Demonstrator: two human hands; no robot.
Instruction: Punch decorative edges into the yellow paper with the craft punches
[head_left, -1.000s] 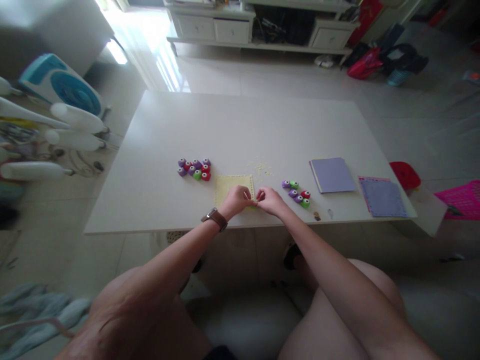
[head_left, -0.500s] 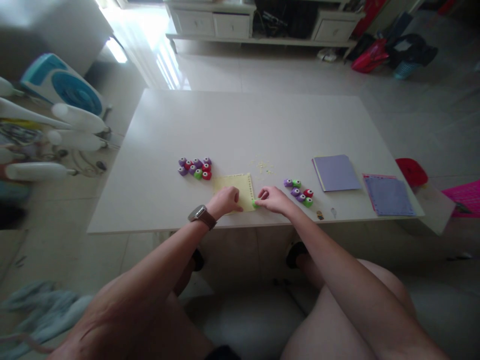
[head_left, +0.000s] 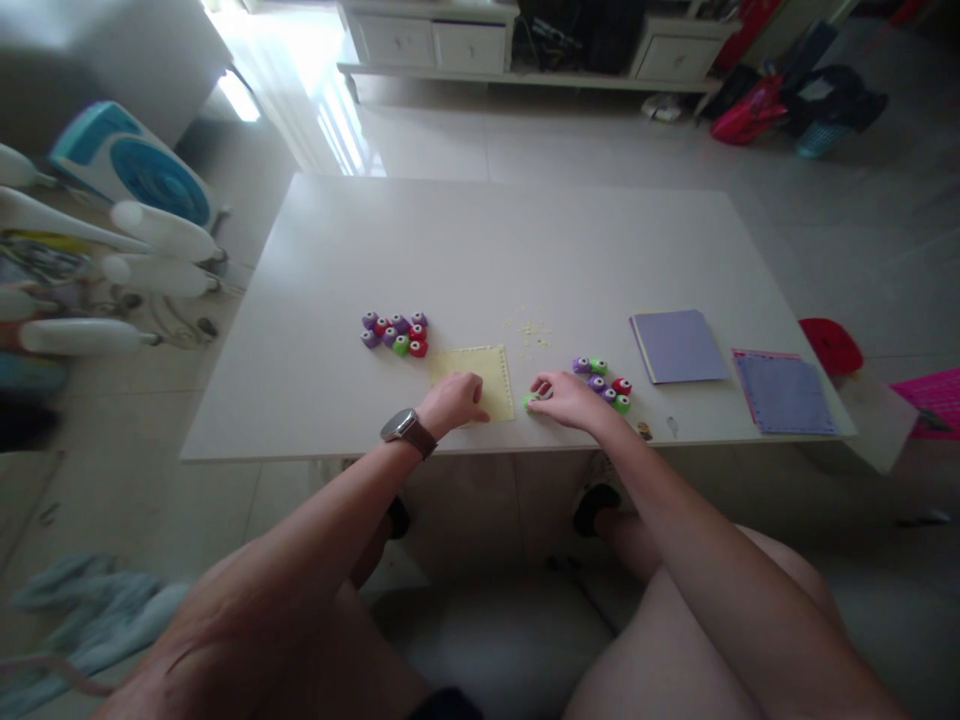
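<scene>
A yellow sheet of paper [head_left: 491, 372] lies near the table's front edge, with small cut-outs along its right and top edges. My left hand [head_left: 454, 400], wearing a watch, rests on the sheet with curled fingers and holds it down. Just right of the paper, my right hand [head_left: 561, 398] grips a small green craft punch [head_left: 529, 402], apart from the sheet. Several purple, red and green craft punches [head_left: 598, 384] stand right of that hand. Another group of craft punches [head_left: 400, 334] sits at the paper's upper left. My palms hide part of the sheet and the punch.
Tiny yellow paper bits [head_left: 532, 330] are scattered behind the sheet. A stack of purple paper [head_left: 681, 346] and a packet of purple sheets [head_left: 786, 392] lie to the right on the white table [head_left: 480, 240]. A small figure sticker [head_left: 644, 431] is near the front edge.
My right hand has moved right with the green craft punch, off the paper's right edge. My left hand stays on the sheet. The whole view has shifted slightly.
</scene>
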